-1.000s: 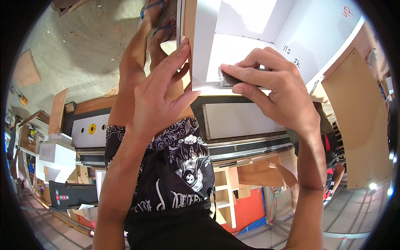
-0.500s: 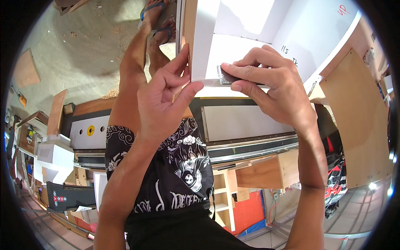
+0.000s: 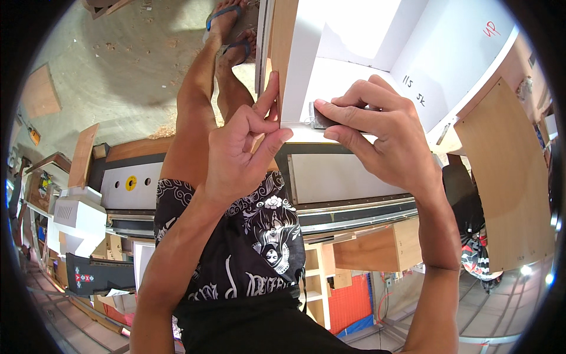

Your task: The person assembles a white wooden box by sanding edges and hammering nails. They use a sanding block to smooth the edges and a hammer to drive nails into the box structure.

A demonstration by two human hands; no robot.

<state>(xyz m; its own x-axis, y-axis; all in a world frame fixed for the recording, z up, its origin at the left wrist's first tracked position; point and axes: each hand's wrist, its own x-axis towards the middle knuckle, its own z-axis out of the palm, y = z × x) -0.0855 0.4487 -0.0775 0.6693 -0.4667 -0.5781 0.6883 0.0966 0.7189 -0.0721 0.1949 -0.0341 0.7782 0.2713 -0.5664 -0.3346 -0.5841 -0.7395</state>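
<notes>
A white box-shaped cabinet with handwritten marks inside stands open in front of me. Its near left corner has a white panel edge and a bare wood side. My left hand pinches that corner, with a finger along the wood side and the thumb at the near edge. In my right hand is a small dark flat block with a greyish end, gripped between thumb and fingers. It rests at the cabinet's near edge, a little right of the corner. My fingers cover most of it.
Below the cabinet lies a dark frame with a white panel. A plywood sheet leans at the right. At the left are a white box-shaped thing and a wood board. Shelving shows behind me.
The view has shifted slightly, so the cabinet sits a little farther right and lower. My right hand's block is closer to the corner. My left hand still holds the corner, its fingers curled more.
</notes>
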